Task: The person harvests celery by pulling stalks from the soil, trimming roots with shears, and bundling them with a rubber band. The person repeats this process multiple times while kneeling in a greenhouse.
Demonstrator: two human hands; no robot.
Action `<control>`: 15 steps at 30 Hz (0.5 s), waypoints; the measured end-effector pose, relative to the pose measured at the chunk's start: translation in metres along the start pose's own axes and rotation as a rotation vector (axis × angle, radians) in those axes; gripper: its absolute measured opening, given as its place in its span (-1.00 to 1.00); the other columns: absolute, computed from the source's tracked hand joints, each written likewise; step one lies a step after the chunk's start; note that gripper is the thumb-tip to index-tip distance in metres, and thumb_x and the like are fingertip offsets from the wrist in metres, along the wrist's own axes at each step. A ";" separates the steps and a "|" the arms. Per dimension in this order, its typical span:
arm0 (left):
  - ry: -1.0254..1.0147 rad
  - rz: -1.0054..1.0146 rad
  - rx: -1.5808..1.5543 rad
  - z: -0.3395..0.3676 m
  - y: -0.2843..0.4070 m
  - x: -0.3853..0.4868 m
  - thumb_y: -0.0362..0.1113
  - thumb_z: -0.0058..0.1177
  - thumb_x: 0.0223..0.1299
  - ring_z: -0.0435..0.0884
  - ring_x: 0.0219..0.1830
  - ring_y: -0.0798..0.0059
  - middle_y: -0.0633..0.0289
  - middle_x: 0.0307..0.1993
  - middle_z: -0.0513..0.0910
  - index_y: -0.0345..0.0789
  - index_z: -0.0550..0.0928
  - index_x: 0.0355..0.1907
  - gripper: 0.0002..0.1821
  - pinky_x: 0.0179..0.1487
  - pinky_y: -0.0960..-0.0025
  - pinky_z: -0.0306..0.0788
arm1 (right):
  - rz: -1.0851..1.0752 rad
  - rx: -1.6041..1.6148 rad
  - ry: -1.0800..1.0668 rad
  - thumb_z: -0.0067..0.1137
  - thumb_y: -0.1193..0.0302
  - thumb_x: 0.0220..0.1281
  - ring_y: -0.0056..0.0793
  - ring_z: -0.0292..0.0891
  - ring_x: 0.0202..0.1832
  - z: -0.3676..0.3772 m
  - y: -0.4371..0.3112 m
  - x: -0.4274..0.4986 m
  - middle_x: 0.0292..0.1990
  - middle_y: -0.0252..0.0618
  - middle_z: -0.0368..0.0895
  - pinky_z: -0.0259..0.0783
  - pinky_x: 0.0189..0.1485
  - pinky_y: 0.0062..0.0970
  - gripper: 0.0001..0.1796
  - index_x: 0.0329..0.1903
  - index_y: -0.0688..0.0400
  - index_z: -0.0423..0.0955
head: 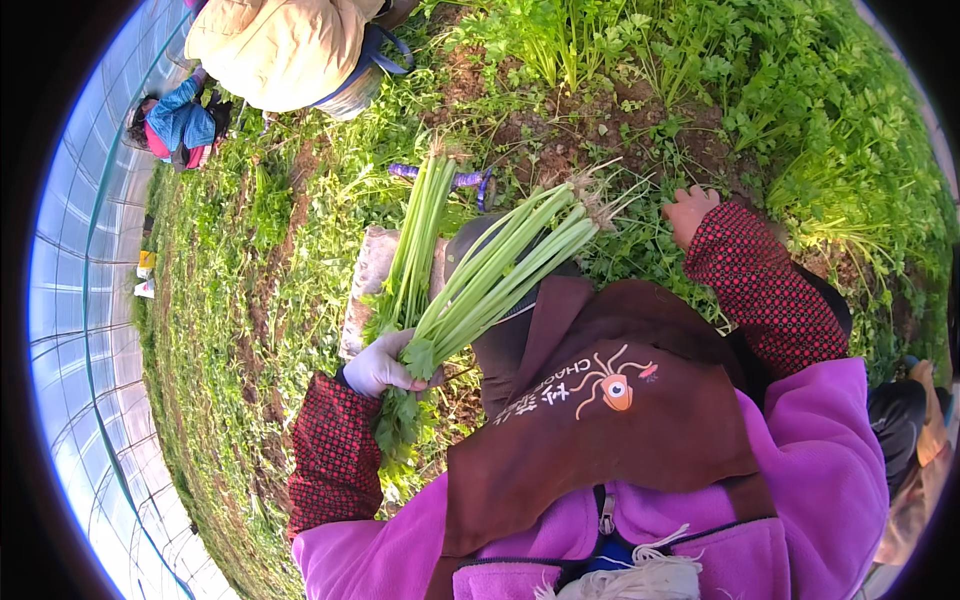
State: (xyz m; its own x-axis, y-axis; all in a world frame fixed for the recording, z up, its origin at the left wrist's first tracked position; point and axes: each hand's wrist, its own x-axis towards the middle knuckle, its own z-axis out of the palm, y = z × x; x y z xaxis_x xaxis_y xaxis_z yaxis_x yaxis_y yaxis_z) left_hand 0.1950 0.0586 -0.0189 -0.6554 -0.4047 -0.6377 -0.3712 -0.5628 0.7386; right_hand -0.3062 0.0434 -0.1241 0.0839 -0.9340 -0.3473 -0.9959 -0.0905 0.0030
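Note:
My left hand (386,365), in a pale glove, grips a bunch of celery (502,270) near its leafy end. The stalks slant up and right across my knee, with stringy roots at the far tip. A second celery bunch (420,232) rests roots-up over a pale, soil-stained block (371,262), just beyond my left hand. Behind that bunch lies a purple-wrapped handle (471,179), partly covered by its stalks. My bare right hand (688,215) is apart from the held bunch, over low greenery at the right. Its fingers are bent, and their undersides are hidden.
Standing celery (817,97) grows densely at the upper right. Leafy litter (225,337) covers the soil on the left, beside a clear plastic greenhouse wall (82,300). One person (285,52) is close at the top, another (180,124) crouches farther left, and a third (911,442) shows at right.

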 end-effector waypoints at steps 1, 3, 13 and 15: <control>-0.001 0.008 -0.017 0.002 -0.003 0.003 -0.51 0.31 -0.18 0.63 -0.14 0.43 0.17 -0.15 0.66 -0.43 0.41 0.25 -0.22 -0.03 0.42 0.50 | -0.015 0.125 -0.049 0.25 0.37 0.14 -0.31 0.52 -0.02 0.012 -0.006 0.003 -0.12 -0.21 0.59 0.35 0.10 -0.27 -0.53 0.13 0.11 0.42; 0.027 0.003 0.006 0.006 -0.007 0.007 -0.33 0.42 -0.27 0.59 -0.12 0.39 0.16 -0.15 0.62 -0.43 0.49 0.10 -0.26 -0.05 0.42 0.45 | -0.147 0.877 -0.165 0.38 0.24 0.08 -0.35 0.49 0.04 0.029 -0.027 0.011 -0.01 -0.24 0.58 0.40 0.09 -0.28 -0.36 0.23 0.05 0.39; 0.171 0.083 -0.095 0.046 -0.027 0.018 -0.68 0.25 -0.17 0.66 -0.12 0.49 0.23 -0.11 0.67 -0.35 0.45 0.25 -0.23 -0.07 0.42 0.55 | -0.434 2.596 -0.286 0.24 0.12 0.23 -0.29 0.51 0.10 0.003 -0.102 0.036 0.09 -0.26 0.58 0.35 0.25 -0.12 -0.32 0.37 -0.02 0.30; 0.136 0.094 -0.136 0.044 -0.029 0.015 -0.65 0.25 -0.17 0.66 -0.13 0.47 0.20 -0.13 0.67 -0.37 0.44 0.24 -0.24 -0.09 0.42 0.55 | -0.252 2.614 -0.210 0.24 0.26 0.22 -0.33 0.53 0.06 0.006 -0.095 0.037 0.00 -0.29 0.62 0.36 0.23 -0.12 -0.48 0.24 0.01 0.42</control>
State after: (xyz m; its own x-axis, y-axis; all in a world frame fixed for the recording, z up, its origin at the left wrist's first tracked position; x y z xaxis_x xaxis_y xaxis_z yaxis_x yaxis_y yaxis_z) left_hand 0.1665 0.1004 -0.0404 -0.5848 -0.5486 -0.5976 -0.2138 -0.6064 0.7659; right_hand -0.2088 0.0198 -0.1427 0.2798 -0.9374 -0.2076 0.8332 0.3445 -0.4325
